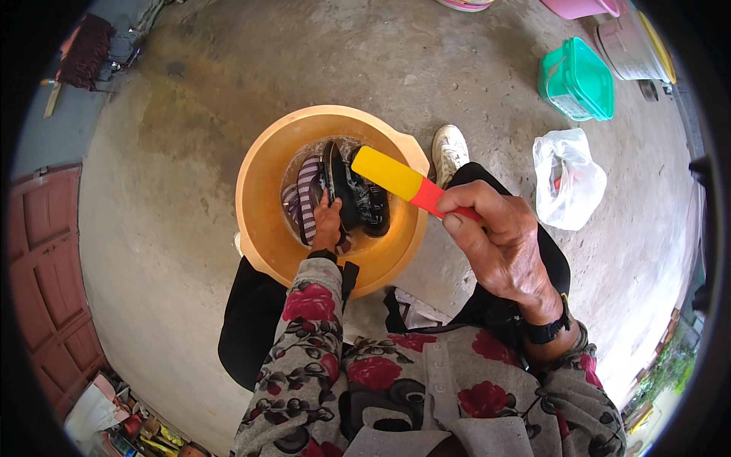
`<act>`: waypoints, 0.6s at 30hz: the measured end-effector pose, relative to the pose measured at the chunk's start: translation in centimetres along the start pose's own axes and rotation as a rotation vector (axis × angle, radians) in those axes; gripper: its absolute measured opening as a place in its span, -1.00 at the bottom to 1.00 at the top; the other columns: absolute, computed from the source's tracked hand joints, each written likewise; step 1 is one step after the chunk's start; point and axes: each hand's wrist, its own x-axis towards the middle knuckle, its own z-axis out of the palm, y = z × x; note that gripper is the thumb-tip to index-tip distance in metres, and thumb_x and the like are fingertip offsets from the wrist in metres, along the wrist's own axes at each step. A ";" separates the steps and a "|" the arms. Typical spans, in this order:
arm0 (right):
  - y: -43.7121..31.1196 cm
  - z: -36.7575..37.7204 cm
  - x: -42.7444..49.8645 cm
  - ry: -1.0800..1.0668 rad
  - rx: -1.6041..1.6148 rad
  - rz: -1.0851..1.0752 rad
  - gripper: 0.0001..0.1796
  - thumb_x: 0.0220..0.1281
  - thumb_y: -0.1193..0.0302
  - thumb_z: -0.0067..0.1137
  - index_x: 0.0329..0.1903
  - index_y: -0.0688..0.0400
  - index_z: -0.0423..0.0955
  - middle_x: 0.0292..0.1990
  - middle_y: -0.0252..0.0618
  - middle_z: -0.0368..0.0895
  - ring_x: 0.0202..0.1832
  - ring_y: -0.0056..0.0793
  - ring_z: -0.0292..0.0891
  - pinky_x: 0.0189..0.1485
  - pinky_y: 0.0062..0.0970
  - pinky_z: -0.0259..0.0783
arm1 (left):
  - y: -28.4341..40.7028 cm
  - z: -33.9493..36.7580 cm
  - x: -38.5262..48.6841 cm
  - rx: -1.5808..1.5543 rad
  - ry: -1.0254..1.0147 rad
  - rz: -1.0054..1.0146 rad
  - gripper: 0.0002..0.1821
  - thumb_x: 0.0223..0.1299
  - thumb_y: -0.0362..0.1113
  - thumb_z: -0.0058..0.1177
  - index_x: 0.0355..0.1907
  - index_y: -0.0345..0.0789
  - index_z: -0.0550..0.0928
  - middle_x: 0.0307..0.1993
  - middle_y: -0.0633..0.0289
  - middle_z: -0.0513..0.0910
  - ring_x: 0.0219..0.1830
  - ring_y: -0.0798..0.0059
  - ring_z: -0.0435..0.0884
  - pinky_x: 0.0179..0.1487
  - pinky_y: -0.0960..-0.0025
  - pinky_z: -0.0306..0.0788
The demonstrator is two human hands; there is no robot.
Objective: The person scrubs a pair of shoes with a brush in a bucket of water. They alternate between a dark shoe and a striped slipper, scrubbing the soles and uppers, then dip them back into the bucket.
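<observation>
A round orange plastic basin stands on the floor before me with some soapy water and footwear in it. My left hand reaches into it and grips a black shoe. To the right of that lies another dark shoe with suds on it, and to the left a striped purple and white shoe or slipper. Raised over the basin's right side, my right hand pinches the red end of a flat brush with a yellow back. Its underside is hidden.
A teal bucket stands on the concrete floor at the upper right, with a white plastic bag below it. Pink and clear tubs are at the far upper right. A mop head is at the upper left, and piled items at the lower left.
</observation>
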 end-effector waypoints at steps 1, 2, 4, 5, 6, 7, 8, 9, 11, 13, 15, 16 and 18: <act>0.1 0.1 0.0 0.004 -0.001 -0.012 -0.93 0.12 0.62 0.03 -0.30 0.27 0.41 -0.64 -0.17 0.39 -0.64 -0.37 0.37 -0.55 -0.50 0.28 | -0.2 -0.1 0.2 0.025 0.034 -0.008 -0.34 0.25 -0.26 0.03 0.37 -0.18 0.13 0.19 0.05 0.35 0.07 0.28 0.42 0.01 0.34 0.36; 0.2 0.2 0.1 0.012 -0.009 -0.022 -0.93 0.12 0.61 0.03 -0.30 0.27 0.41 -0.64 -0.17 0.40 -0.65 -0.37 0.38 -0.55 -0.49 0.28 | -0.3 -0.1 0.4 0.008 0.072 -0.045 -0.36 0.26 -0.24 0.01 0.36 -0.19 0.14 0.23 0.04 0.30 0.15 0.22 0.37 0.06 0.30 0.35; 0.4 0.4 0.2 0.027 -0.022 -0.044 -0.93 0.12 0.61 0.03 -0.29 0.28 0.41 -0.64 -0.15 0.40 -0.65 -0.36 0.38 -0.55 -0.48 0.29 | -0.7 -0.4 0.6 -0.139 0.122 -0.111 -0.41 0.28 -0.21 -0.03 0.33 -0.24 0.18 0.26 0.04 0.28 0.21 0.14 0.34 0.12 0.20 0.34; 0.4 0.4 0.2 0.027 -0.028 -0.046 -0.93 0.12 0.61 0.03 -0.29 0.28 0.41 -0.64 -0.15 0.41 -0.65 -0.35 0.39 -0.55 -0.48 0.29 | -0.8 -0.7 0.6 -0.268 0.134 -0.137 -0.43 0.29 -0.19 -0.05 0.31 -0.27 0.21 0.24 0.04 0.30 0.18 0.12 0.36 0.12 0.13 0.35; 0.5 0.6 0.2 0.029 -0.034 -0.050 -0.93 0.13 0.61 0.03 -0.29 0.28 0.41 -0.64 -0.14 0.41 -0.65 -0.34 0.39 -0.55 -0.48 0.29 | -0.9 -0.9 0.6 -0.393 0.144 -0.152 -0.46 0.30 -0.18 -0.07 0.28 -0.30 0.24 0.22 0.04 0.33 0.16 0.10 0.38 0.12 0.07 0.35; 0.6 0.7 0.2 0.030 -0.040 -0.053 -0.93 0.13 0.61 0.03 -0.29 0.28 0.41 -0.64 -0.13 0.41 -0.65 -0.33 0.39 -0.55 -0.48 0.30 | -1.0 -1.2 0.4 -0.508 0.028 -0.145 -0.48 0.31 -0.15 -0.10 0.26 -0.32 0.26 0.19 0.03 0.36 0.14 0.08 0.40 0.11 0.04 0.36; 0.6 0.8 0.2 0.026 -0.051 -0.029 -0.93 0.13 0.60 0.03 -0.29 0.29 0.42 -0.62 -0.14 0.44 -0.64 -0.39 0.40 -0.54 -0.50 0.31 | -1.2 -1.5 0.0 -0.618 -0.088 -0.128 -0.49 0.31 -0.12 -0.13 0.23 -0.34 0.28 0.16 0.01 0.38 0.11 0.06 0.42 0.10 0.02 0.37; 0.6 1.0 0.2 0.034 -0.037 -0.033 -0.93 0.13 0.60 0.03 -0.29 0.29 0.42 -0.62 -0.14 0.45 -0.63 -0.42 0.41 -0.53 -0.51 0.32 | -1.2 -1.7 -0.4 -0.719 -0.181 -0.136 -0.49 0.32 -0.09 -0.16 0.21 -0.36 0.30 0.13 0.00 0.41 0.09 0.05 0.43 0.08 -0.01 0.37; 0.8 1.4 0.1 0.050 -0.014 -0.045 -0.93 0.13 0.59 0.03 -0.29 0.30 0.42 -0.61 -0.15 0.47 -0.61 -0.48 0.41 -0.51 -0.52 0.33 | -0.9 -1.8 -1.3 -0.895 -0.308 -0.263 -0.53 0.33 -0.06 -0.21 0.15 -0.34 0.36 0.07 0.04 0.47 0.05 0.08 0.47 0.09 0.04 0.40; 1.0 1.7 0.1 0.065 -0.035 -0.022 -0.93 0.16 0.56 0.02 -0.30 0.31 0.43 -0.58 -0.16 0.49 -0.56 -0.52 0.41 -0.47 -0.54 0.35 | -0.2 -1.5 -2.6 -1.007 -0.368 -0.340 -0.48 0.33 0.01 -0.26 0.13 -0.36 0.37 0.02 0.01 0.49 0.01 0.09 0.49 0.05 0.06 0.41; 1.4 2.0 0.2 0.088 -0.055 -0.063 -0.92 0.17 0.54 0.01 -0.30 0.30 0.43 -0.57 -0.16 0.49 -0.54 -0.50 0.42 -0.45 -0.53 0.36 | 0.6 -1.0 -4.4 -1.066 -0.354 -0.353 -0.36 0.29 0.11 -0.31 0.17 -0.42 0.33 -0.01 -0.09 0.48 -0.04 0.07 0.49 -0.02 0.07 0.42; 1.6 2.4 0.3 0.103 -0.071 -0.039 -0.90 0.16 0.51 0.03 -0.30 0.30 0.44 -0.55 -0.16 0.51 -0.51 -0.50 0.44 -0.41 -0.53 0.38 | 1.1 -1.0 -5.6 -1.190 -0.444 -0.386 -0.30 0.27 0.16 -0.29 0.17 -0.44 0.31 0.01 -0.11 0.46 -0.05 0.09 0.49 -0.03 0.08 0.42; 1.9 2.7 0.3 0.079 -0.046 0.018 -0.88 0.13 0.49 0.06 -0.30 0.29 0.45 -0.54 -0.16 0.52 -0.49 -0.53 0.44 -0.39 -0.52 0.39 | 2.2 -1.2 -8.2 -1.237 -0.538 -0.376 -0.28 0.25 0.18 -0.27 0.17 -0.45 0.31 0.01 -0.12 0.46 -0.05 0.10 0.49 -0.03 0.08 0.42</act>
